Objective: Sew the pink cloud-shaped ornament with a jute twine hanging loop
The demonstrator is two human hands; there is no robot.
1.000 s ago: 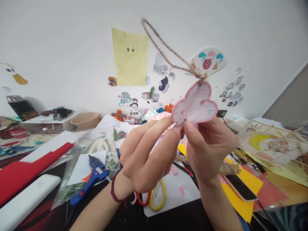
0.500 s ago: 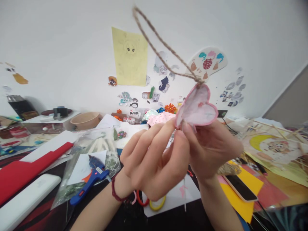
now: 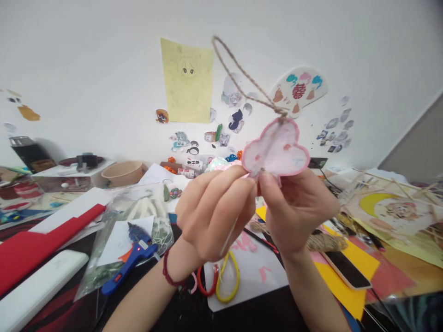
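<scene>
A clover-shaped paper ornament (image 3: 273,150) with a pink rim and small red marks is held up in front of me. From its top a twine loop (image 3: 242,71) leans up to the left. My right hand (image 3: 301,207) pinches the lower edge, thumb in front and the other fingers behind. My left hand (image 3: 214,214), a dark red bracelet at its wrist, is closed at the ornament's lower left. Its fingertips meet near the bottom edge, and what they grip is hidden. A thin pale line shows along the left fingers; I cannot tell what it is.
Below the hands, scissors (image 3: 238,279) with red and yellow handles lie on white paper (image 3: 266,286) with pink scraps. A blue glue gun (image 3: 131,263) rests at left. To the right are a twine bundle (image 3: 325,242) and a phone (image 3: 346,269).
The ornament has turned to face me more fully, so its left lobe now shows. The twine loop has dropped lower. My left fingers have curled in and shifted slightly left at the bottom edge.
</scene>
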